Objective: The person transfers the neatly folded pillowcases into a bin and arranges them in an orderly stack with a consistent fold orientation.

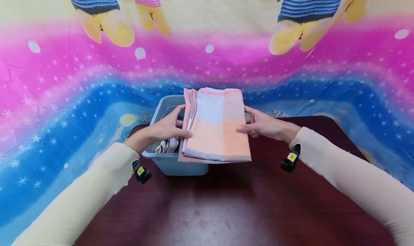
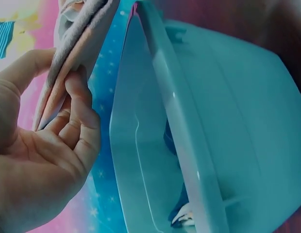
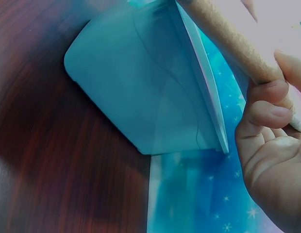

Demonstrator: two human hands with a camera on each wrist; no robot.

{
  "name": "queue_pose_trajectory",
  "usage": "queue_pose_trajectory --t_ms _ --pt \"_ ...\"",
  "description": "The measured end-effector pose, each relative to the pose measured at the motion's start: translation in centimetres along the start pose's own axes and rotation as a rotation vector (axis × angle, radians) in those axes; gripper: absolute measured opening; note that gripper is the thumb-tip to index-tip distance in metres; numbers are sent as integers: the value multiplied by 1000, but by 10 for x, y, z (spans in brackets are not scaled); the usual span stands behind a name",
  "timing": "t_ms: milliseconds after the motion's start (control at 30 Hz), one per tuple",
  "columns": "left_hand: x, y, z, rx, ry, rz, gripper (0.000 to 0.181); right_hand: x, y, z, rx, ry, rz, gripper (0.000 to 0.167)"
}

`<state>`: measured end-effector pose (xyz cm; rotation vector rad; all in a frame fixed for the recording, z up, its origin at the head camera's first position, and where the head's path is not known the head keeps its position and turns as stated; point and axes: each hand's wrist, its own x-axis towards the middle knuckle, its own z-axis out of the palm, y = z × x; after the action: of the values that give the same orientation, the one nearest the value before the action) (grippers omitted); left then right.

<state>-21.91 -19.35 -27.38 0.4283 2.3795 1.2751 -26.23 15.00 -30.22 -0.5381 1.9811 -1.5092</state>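
A folded cloth (image 1: 210,127) in pink, orange, white and grey blocks is held up between both hands in the head view. My left hand (image 1: 168,125) pinches its left edge, thumb in front and fingers behind. On the opposite edge my right hand (image 1: 266,124) grips it in the same way. Both wrist views show thumb and curled fingers on the layered cloth edge. Behind and below the cloth stands a blue-grey plastic bin (image 1: 181,167), partly hidden by it. Inside the bin lies a bunched striped fabric (image 1: 167,146); the rest of its contents is hidden.
The bin stands on a dark red-brown wooden table (image 1: 207,210), toward its far left side. A printed curtain (image 1: 210,69) with bears and snowflakes hangs right behind the table. A black wrist camera (image 1: 141,172) hangs below the left sleeve, another wrist camera (image 1: 290,159) below the right.
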Motion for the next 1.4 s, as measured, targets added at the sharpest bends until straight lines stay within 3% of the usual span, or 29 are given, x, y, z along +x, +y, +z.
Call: queue_pose_trajectory --t_ms 233,500,900,1400 --pt "-2 -7 -11 5 6 -18 106 11 -2 6 15 13 -5 89" --pt "-3 -17 -22 24 27 -23 105 21 -8 16 18 28 22 100" --pt "-8 -24 -39 77 39 -65 104 40 -13 25 44 15 9 97" --pt "-13 -29 -63 63 -4 -93 102 61 -18 41 61 14 -3 96"
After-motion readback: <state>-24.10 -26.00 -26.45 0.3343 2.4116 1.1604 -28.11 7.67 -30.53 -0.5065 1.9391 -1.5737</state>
